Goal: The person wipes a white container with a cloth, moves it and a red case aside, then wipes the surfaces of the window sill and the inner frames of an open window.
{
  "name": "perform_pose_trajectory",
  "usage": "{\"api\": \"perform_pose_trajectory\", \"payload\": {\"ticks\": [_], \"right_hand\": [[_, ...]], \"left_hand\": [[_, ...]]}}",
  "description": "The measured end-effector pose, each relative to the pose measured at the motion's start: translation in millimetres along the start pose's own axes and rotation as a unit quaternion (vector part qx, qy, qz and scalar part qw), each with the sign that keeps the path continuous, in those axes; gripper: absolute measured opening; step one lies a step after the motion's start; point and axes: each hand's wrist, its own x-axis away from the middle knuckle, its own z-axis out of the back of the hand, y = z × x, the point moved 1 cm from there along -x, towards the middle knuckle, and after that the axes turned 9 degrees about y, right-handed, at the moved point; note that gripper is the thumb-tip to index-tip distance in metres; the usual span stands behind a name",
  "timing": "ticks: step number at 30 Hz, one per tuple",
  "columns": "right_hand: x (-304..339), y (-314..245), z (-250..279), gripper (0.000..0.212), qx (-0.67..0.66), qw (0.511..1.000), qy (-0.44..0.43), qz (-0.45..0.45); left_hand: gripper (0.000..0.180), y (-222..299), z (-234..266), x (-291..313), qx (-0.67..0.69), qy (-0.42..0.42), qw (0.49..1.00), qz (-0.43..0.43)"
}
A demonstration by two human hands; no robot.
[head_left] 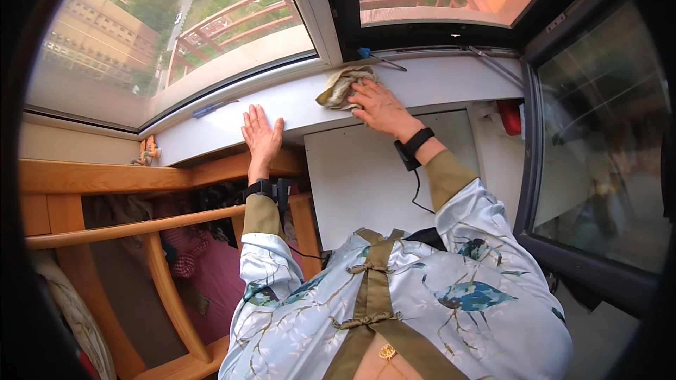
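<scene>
Under my right hand (381, 105) is a crumpled cloth (343, 88), greenish and cream, pressed onto the white windowsill (296, 102) near the window frame's middle post. The fingers curve over the cloth's right side. My left hand (261, 134) lies flat at the sill's front edge with its fingers stretched out and nothing in it. A small slim blue tool (213, 108) rests on the sill to the left of that hand. Beyond the cloth, by the window track, lies a thin dark rod with a blue end (366, 53).
A wooden bed frame (105, 174) with rails stands at the lower left, pink bedding (211, 281) behind it. A white cabinet top (387, 176) sits below the sill. At right, a dark-framed window sash (533, 190) swings inward. Small orange figures (147, 151) stand at the sill's left end.
</scene>
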Motion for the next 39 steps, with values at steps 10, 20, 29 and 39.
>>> {"api": "perform_pose_trajectory", "payload": {"ticks": [10, 20, 29, 39], "right_hand": [[-24.0, 55.3, 73.3, 0.021, -0.094, 0.962, 0.155, -0.202], [-19.5, 88.0, 70.1, 0.012, 0.051, 0.975, 0.058, -0.209], [-43.2, 114.4, 86.2, 0.006, 0.171, 0.969, 0.107, -0.142], [-40.5, 26.2, 67.3, 0.022, -0.097, 0.993, 0.045, -0.039]], "left_hand": [[0.075, 2.4, 0.3, 0.7, -0.004, -0.005, 1.0, 0.001], [0.073, -0.2, 3.1, 8.1, 0.0, -0.001, 1.0, 0.003], [0.074, 1.4, 5.5, 5.4, -0.008, -0.003, 1.0, 0.001], [0.073, 1.7, 6.7, 7.9, -0.017, -0.006, 1.0, 0.0]]}}
